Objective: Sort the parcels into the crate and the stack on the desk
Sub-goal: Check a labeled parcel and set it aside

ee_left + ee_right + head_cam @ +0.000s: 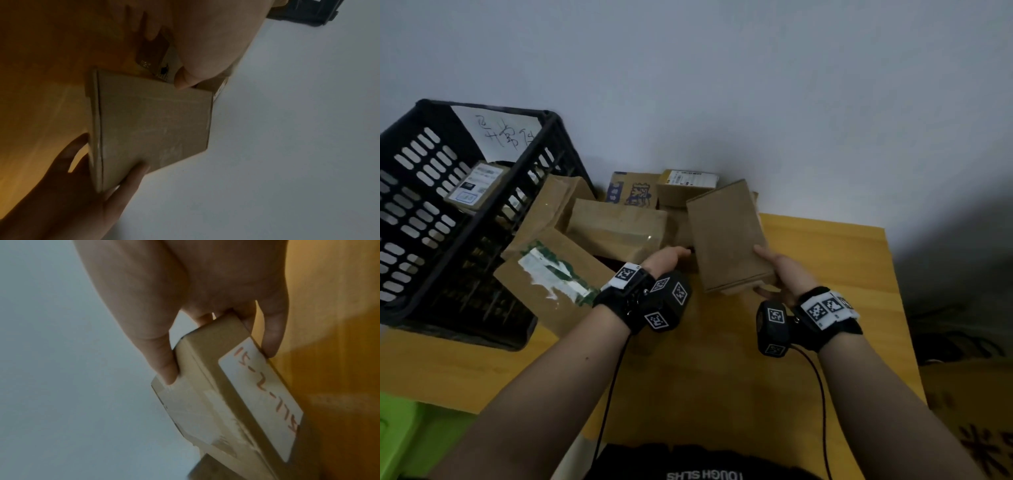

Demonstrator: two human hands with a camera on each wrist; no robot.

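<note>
My right hand (774,274) grips a flat brown cardboard parcel (726,236) by its near right corner and holds it tilted above the yellow desk (825,274). In the right wrist view the thumb (166,369) presses the plain face and the fingers (271,345) press the face with a white label written in red. My left hand (671,257) sits at the parcel's left edge with fingers (148,30) extended and the thumb (183,81) against the parcel (154,126). The black plastic crate (448,222) stands at the left with a labelled parcel (476,186) inside.
Several brown parcels lie piled between crate and wall: a taped one (551,274), a long one (616,229), a printed box (633,192), a small labelled box (685,185). A handwritten paper sign (500,133) hangs in the crate. A cardboard box (979,428) stands off the desk's right.
</note>
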